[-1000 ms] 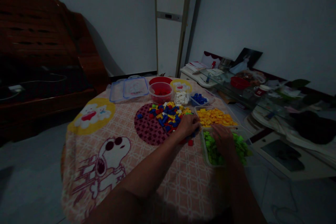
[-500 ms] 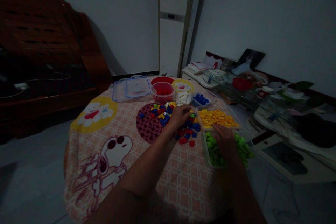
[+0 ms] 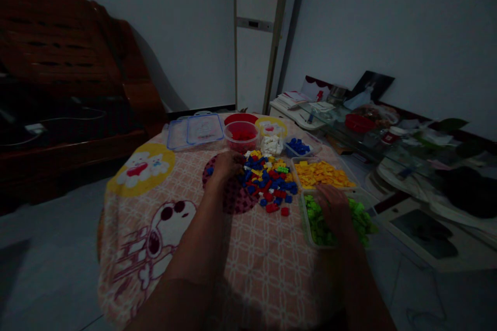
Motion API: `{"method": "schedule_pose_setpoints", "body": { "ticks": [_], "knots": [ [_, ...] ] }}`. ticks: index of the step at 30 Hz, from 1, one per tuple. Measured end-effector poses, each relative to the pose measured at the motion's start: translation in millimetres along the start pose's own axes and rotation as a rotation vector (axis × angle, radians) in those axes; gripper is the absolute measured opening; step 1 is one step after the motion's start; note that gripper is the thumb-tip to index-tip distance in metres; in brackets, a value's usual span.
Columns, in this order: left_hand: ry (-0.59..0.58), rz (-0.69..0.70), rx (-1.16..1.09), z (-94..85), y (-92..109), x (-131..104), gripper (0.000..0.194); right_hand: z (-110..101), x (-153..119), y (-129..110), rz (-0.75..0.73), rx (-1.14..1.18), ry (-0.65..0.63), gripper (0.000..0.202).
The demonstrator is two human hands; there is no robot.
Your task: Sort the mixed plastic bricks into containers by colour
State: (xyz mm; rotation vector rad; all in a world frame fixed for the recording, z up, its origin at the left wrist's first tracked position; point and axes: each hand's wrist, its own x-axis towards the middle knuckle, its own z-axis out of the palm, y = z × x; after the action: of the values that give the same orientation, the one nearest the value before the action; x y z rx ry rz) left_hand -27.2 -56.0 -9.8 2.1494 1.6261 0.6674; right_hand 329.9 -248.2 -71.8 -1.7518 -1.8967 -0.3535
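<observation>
Shifted leftward since the earlier frame: one left hand [image 3: 228, 166], placed at the left edge of the mixed brick pile [image 3: 267, 182], with its fingers curled; whether a brick was gripped could not be told. Right hand [image 3: 334, 204]: held over the green bricks [image 3: 360, 217] in their clear box [image 3: 306, 237], near the border with the yellow bricks [image 3: 323, 174]; its grip could not be made out. Single red brick [image 3: 284, 211]: set at the near edge of the pile, on the cloth-covered tabletop [image 3: 264, 264]. Yellow bricks: boxed just beyond the green. Blue bricks [image 3: 298, 146]: boxed beyond the yellow. White bricks [image 3: 272, 145]: heaped between the blue bricks and a round tub [image 3: 241, 144], in which red bricks [image 3: 243, 135] were contained. Red bowl [image 3: 240, 118]: placed behind the tub. Blue-edged lids [image 3: 205, 129]: laid left of the tub, partly overlapped.
</observation>
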Motion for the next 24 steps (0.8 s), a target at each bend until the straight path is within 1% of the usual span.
{"method": "schedule_pose_setpoints", "body": {
  "ticks": [4, 7, 9, 12, 14, 17, 20, 22, 24],
  "knots": [
    [0.006, -0.025, 0.011, 5.8, 2, 1, 0.042, 0, 0, -2, 0.008, -0.010, -0.001, 0.039],
    [0.002, -0.035, 0.016, 5.9, 3, 0, 0.036, 0, 0, -1, 0.007, -0.015, -0.008, 0.040],
    [-0.010, -0.028, 0.026, 4.1, 1, 0, 0.026, -1, 0, -1, 0.006, -0.013, -0.013, 0.040],
    [-0.062, 0.000, -0.015, -0.5, -5, 0, 0.013, -2, 1, -4, 0.023, -0.005, 0.003, 0.039],
    [-0.067, 0.018, -0.058, -4.2, -11, 1, 0.010, -3, 1, -7, 0.038, 0.002, 0.018, 0.039],
    [-0.031, 0.030, -0.099, -9.1, -16, 3, 0.012, -3, 1, -9, 0.034, 0.014, 0.012, 0.039],
    [-0.046, 0.091, -0.132, -10.6, -9, 2, 0.017, -2, 1, -10, 0.055, 0.017, 0.029, 0.038],
    [-0.088, 0.140, -0.118, -8.9, 2, -1, 0.019, -2, 1, -8, 0.059, 0.016, 0.028, 0.038],
    [-0.125, 0.164, -0.061, -5.2, 16, -4, 0.018, -3, 0, -6, 0.036, 0.013, -0.003, 0.039]
  ]
}}
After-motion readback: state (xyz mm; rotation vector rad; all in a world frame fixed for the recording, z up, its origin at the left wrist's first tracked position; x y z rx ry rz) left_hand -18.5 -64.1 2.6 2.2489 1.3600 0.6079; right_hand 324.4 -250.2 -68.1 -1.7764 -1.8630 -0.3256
